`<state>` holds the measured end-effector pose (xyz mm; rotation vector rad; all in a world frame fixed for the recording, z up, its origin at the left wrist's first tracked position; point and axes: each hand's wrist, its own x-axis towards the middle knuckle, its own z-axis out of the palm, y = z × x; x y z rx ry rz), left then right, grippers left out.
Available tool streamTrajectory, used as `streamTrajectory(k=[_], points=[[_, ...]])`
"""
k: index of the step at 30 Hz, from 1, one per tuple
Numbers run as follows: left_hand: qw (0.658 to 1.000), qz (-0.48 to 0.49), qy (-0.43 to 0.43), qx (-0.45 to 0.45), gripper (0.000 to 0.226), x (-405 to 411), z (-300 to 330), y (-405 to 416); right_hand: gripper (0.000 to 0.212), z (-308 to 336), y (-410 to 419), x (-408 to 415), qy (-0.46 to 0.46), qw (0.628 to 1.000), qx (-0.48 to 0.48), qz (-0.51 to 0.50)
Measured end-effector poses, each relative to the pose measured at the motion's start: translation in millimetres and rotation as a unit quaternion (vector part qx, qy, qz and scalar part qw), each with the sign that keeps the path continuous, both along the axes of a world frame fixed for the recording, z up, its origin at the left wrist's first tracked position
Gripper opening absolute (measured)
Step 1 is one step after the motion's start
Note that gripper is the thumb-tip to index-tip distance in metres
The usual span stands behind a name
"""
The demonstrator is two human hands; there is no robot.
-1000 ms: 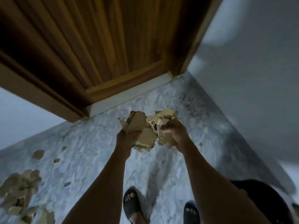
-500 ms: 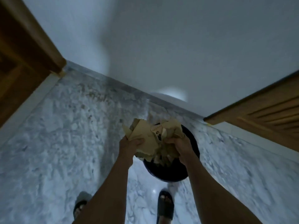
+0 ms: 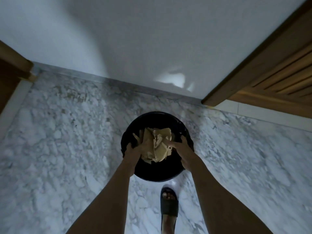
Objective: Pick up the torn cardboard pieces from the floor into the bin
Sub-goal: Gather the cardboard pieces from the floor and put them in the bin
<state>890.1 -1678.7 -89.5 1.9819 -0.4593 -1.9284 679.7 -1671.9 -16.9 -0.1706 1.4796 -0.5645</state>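
A round black bin (image 3: 157, 174) stands on the marble floor near the white wall. A bundle of torn tan cardboard pieces (image 3: 157, 144) sits low inside the bin's mouth, pressed between my two hands. My left hand (image 3: 132, 152) grips the bundle's left side over the bin's left rim. On the bundle's right side is my right hand (image 3: 183, 150), thumb on the cardboard and fingers spread over the right rim. No loose pieces show on the floor in this view.
A wooden door and its frame (image 3: 270, 73) stand at the right behind the bin, and another wooden frame (image 3: 13, 65) at the far left. The white wall (image 3: 152, 39) runs just behind the bin. My foot in a dark sandal (image 3: 168, 205) is planted just below the bin.
I have turned from the scattered pieces near the left door to face the bin. Both hands have gone down with the bundle, from above the bin into its mouth.
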Motion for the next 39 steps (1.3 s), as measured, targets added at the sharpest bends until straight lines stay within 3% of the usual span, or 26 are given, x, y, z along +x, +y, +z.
streamTrajectory(k=[3,5,6,9,14,15,18,24,28,32,39], points=[[0.999,0.002,0.032,0.021,0.071,-4,32,-4,0.086,3,3,-2,0.003,1.0,-0.005,0.023],[0.998,0.018,0.058,-0.002,0.055,-5,48,-6,0.036,17,0,2,0.026,0.998,-0.02,0.048],[0.997,0.031,0.068,-0.01,0.048,-4,54,-6,0.023,16,-1,4,0.028,0.998,-0.03,0.05],[0.994,0.063,0.086,-0.024,0.033,0,71,-7,0.041,24,-8,22,0.026,0.997,-0.05,0.058],[0.989,0.123,0.066,-0.05,0.031,30,89,-5,0.073,34,-23,69,0.078,0.989,-0.054,0.11],[0.987,0.143,0.052,-0.049,0.034,43,90,-2,0.074,37,-25,82,0.08,0.987,-0.056,0.128],[0.979,0.197,0.042,-0.043,0.08,88,90,12,0.08,45,-28,134,0.087,0.972,-0.062,0.209],[0.935,0.35,0.022,-0.058,0.084,226,105,74,0.083,66,-23,291,0.106,0.928,-0.082,0.347],[0.89,0.454,0.006,-0.047,0.081,337,112,143,0.087,76,12,423,0.067,0.87,-0.097,0.479],[0.824,0.564,-0.024,-0.045,0.061,445,115,239,0.085,82,76,571,0.042,0.789,-0.11,0.603],[0.68,0.731,-0.042,-0.035,0.082,582,121,433,0.081,84,248,782,0.003,0.609,-0.152,0.779]])
